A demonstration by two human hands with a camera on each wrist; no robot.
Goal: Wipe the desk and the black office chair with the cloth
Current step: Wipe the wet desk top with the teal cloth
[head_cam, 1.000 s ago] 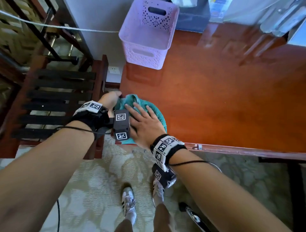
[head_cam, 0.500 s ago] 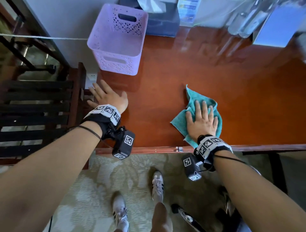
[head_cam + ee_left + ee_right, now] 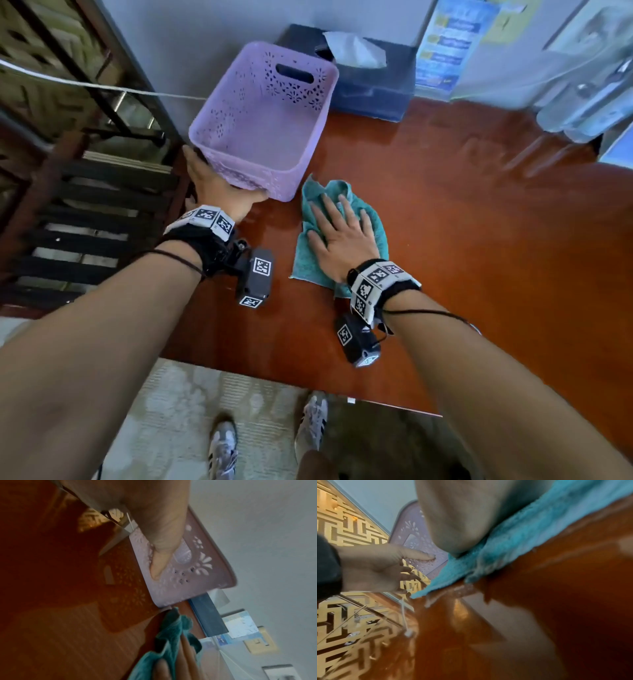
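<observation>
The desk-wiping step is in hand. The teal cloth (image 3: 342,236) is spread on the reddish tabletop (image 3: 479,240), just beside the near right corner of the lilac basket (image 3: 263,120), and it is pressed flat under the right hand (image 3: 337,240), whose fingers are laid out straight on the fabric rather than curled round it. The left hand (image 3: 219,192) is set against the near wall of the basket: in the wrist views its thumb is seen lying on the perforated plastic, with the other fingers spread loosely past the basket's left corner, so the basket is touched or steadied, not clasped.

A tissue box (image 3: 370,78) stands behind the basket, against the wall. The black office chair is not identified with certainty in these views; only a dark wheeled base is hinted at near the feet.

Most of the tabletop to the right appears not yet covered. The next move is judged to call for the basket being slid or lifted aside by the left hand, so that the cloth can be swept over the patch beneath it, with even downward pressure kept on the cloth.
</observation>
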